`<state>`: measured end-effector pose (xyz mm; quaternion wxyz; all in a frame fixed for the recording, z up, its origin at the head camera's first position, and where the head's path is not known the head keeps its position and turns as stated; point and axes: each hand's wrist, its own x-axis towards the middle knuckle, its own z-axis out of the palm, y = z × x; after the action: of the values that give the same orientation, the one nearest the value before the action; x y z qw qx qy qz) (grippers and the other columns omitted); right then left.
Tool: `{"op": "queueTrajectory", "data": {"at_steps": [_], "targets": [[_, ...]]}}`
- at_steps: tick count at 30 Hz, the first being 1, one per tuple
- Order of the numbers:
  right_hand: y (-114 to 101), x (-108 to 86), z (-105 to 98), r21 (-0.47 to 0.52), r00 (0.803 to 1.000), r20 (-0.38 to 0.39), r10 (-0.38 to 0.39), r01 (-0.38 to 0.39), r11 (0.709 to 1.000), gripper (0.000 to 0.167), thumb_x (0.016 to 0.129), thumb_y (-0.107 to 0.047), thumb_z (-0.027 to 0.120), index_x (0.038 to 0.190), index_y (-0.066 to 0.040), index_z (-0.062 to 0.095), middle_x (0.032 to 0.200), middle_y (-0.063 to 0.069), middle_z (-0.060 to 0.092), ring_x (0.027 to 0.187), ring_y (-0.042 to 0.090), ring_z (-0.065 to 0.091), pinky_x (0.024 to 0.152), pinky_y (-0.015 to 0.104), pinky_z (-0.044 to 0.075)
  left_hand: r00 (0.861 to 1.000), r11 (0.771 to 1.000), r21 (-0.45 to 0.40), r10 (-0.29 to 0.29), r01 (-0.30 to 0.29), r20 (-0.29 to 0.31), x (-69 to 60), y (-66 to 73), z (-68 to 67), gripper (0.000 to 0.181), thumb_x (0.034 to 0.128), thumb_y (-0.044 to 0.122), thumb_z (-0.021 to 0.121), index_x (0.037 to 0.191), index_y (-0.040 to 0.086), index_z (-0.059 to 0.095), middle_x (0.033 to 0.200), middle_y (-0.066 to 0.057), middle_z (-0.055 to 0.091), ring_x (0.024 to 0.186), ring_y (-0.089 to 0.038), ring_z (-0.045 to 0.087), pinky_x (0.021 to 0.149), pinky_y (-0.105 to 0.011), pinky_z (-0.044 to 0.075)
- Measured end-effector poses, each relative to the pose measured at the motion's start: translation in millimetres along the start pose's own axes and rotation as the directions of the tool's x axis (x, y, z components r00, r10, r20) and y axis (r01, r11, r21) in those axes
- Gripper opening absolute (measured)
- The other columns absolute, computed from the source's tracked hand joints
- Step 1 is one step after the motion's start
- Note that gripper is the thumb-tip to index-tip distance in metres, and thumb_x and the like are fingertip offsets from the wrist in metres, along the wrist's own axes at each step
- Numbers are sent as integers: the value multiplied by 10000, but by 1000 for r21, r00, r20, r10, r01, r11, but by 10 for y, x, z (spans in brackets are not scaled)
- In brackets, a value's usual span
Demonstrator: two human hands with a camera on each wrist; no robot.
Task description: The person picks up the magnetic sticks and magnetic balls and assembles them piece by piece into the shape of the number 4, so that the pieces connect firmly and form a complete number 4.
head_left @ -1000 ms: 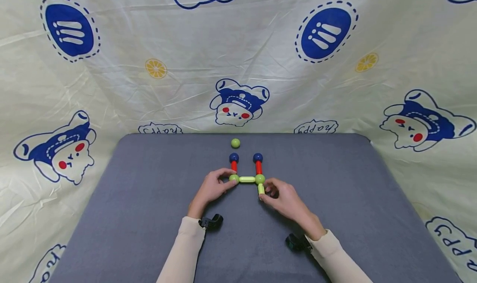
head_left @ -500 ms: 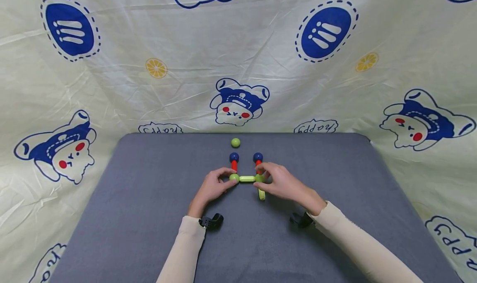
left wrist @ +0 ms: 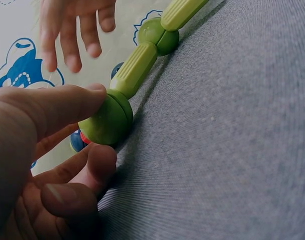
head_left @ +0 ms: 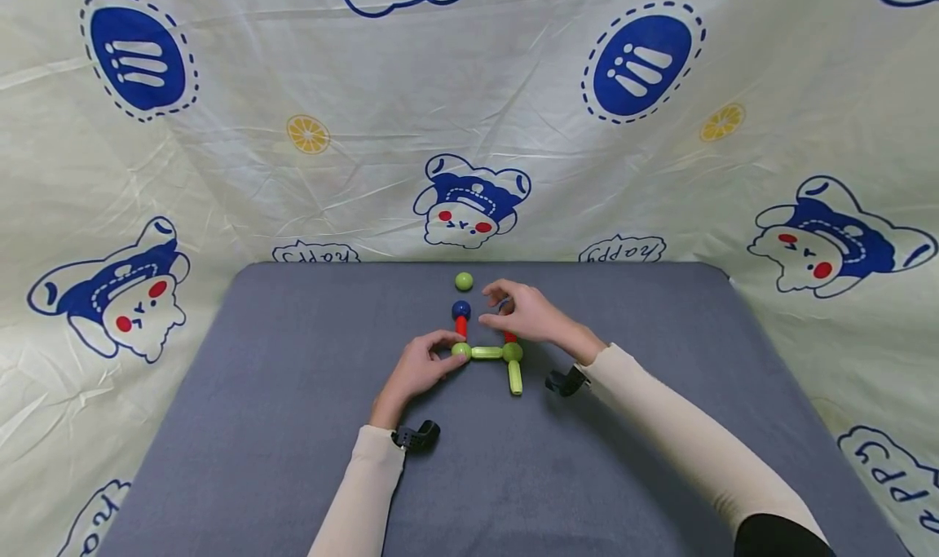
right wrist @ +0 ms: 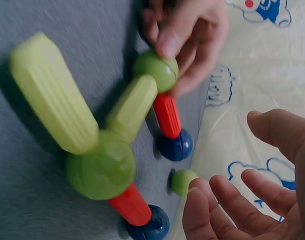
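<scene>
My left hand [head_left: 421, 368] pinches the left green ball [left wrist: 108, 120] of a ball-and-rod structure lying on the table. A yellow-green rod [head_left: 487, 352] links that ball to the right green ball [right wrist: 101, 165]. Each green ball has a red rod [right wrist: 167, 115] leading away to a blue ball [right wrist: 175, 144]. From the right green ball a second yellow-green rod [head_left: 515, 377] points toward me. My right hand [head_left: 530, 312] hovers over the right red rod with thumb and fingers apart, holding nothing, and hides the right blue ball in the head view. A loose green ball [head_left: 464, 281] lies beyond the structure.
The grey cloth-covered table [head_left: 308, 426] ends at a far edge just behind the loose ball. A pale printed curtain [head_left: 543, 190] hangs behind it and along both sides. Black straps with cameras sit on both wrists.
My right hand has let go of the near yellow-green rod, passed over the right green ball, and moved away from me toward the loose ball. My left hand stays put.
</scene>
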<state>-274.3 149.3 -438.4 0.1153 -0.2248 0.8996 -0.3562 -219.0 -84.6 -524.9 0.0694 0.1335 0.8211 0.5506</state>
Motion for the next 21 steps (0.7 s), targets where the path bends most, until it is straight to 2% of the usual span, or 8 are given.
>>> {"op": "queueTrajectory", "data": {"at_steps": [6, 11, 16, 21], "targets": [[87, 281, -17, 24, 997, -47, 62, -61, 998, 563, 971, -325, 725, 1416, -28, 552, 1269, 171, 653, 1091, 319, 686, 886, 431, 587, 1000, 1000, 1, 1, -1, 0, 7, 0, 6, 296, 944, 213, 771, 1224, 124, 732, 1161, -111, 737, 567, -98, 577, 573, -259, 519], [143, 477, 1, 34, 989, -80, 125, -123, 992, 593, 973, -324, 719, 1455, -42, 519, 1350, 197, 615, 1195, 351, 635, 929, 475, 563, 1000, 1000, 1, 0, 0, -1, 9, -7, 2, 296, 943, 211, 772, 1223, 125, 732, 1171, -112, 737, 564, -100, 573, 571, -258, 519], [197, 625, 33, 116, 974, -75, 215, -206, 972, 626, 978, -327, 708, 1490, -48, 481, 1409, 216, 569, 1046, 337, 688, 856, 424, 590, 1000, 1000, 0, -6, 6, 0, 3, -11, -7, 302, 945, 223, 771, 1229, 128, 732, 1183, -108, 733, 564, -110, 574, 572, -265, 518], [269, 750, 66, 175, 963, -95, 250, -231, 957, 608, 987, -293, 697, 1488, -29, 475, 1382, 219, 575, 915, 313, 709, 790, 369, 588, 1000, 1000, 1, -8, 8, 3, 3, 0, -10, 314, 949, 227, 766, 1243, 124, 727, 1191, -112, 729, 562, -113, 569, 568, -265, 512]]}}
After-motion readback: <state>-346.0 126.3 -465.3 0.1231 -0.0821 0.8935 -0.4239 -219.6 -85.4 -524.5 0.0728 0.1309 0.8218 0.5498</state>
